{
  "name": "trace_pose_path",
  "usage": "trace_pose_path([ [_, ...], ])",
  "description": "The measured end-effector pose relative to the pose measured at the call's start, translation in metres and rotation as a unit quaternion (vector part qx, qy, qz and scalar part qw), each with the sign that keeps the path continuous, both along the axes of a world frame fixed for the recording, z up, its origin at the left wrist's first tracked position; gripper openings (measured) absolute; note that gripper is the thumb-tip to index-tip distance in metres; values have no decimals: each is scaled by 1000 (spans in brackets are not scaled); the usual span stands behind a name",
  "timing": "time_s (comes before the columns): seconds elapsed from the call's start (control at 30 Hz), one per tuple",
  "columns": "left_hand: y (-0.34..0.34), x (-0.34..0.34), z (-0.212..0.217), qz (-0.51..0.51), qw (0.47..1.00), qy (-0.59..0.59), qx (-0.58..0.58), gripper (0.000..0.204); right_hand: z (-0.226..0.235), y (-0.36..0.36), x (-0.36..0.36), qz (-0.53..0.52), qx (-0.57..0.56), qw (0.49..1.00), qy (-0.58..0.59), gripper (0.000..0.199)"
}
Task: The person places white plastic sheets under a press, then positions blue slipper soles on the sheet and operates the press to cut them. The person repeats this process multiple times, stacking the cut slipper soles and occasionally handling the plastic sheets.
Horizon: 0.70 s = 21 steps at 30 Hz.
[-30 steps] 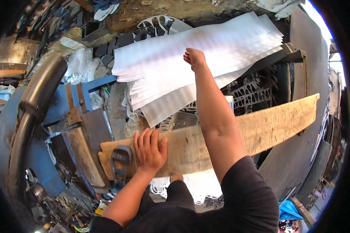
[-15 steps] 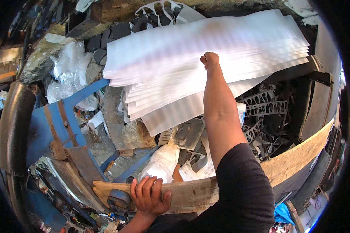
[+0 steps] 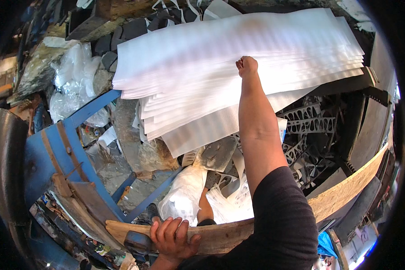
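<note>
The right hand (image 3: 247, 66) is curled over the stack of white sheets (image 3: 189, 90) beyond the plank (image 3: 229, 235) — whether it pinches one, I cannot tell. The left hand (image 3: 174, 238) rests on the plank's edge, fingers loosely spread. The step looks like handling the sheets; lifting one would call for gripping a single edge. Clear plastic (image 3: 74, 81) lies left of the stack.

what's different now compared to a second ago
Mostly the view: it has shifted, so the wooden plank sits lower in the picture and a white bundle shows beyond its far edge. No grip visibly taken or released: the left hand stays on the plank, the right hand stays closed at the white sheets; whether it grips one is unclear.
</note>
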<state>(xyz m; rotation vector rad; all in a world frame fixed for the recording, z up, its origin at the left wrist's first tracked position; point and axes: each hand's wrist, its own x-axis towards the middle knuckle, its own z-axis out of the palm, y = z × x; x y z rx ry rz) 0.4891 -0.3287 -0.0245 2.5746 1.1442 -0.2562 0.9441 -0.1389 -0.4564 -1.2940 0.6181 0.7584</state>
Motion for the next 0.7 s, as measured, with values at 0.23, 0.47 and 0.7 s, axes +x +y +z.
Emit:
trace_pose_path([
  [0.23,3,1,3,-1,1000,1,-14,46,-2,0,8,14,28,1000,-1,4],
  [0.47,1,2,2,11,1000,4,-14,46,19,5,-4,41,11,999,-14,10],
  [0.7,3,2,3,4,1000,5,-16,45,7,5,2,32,36,998,-40,11],
])
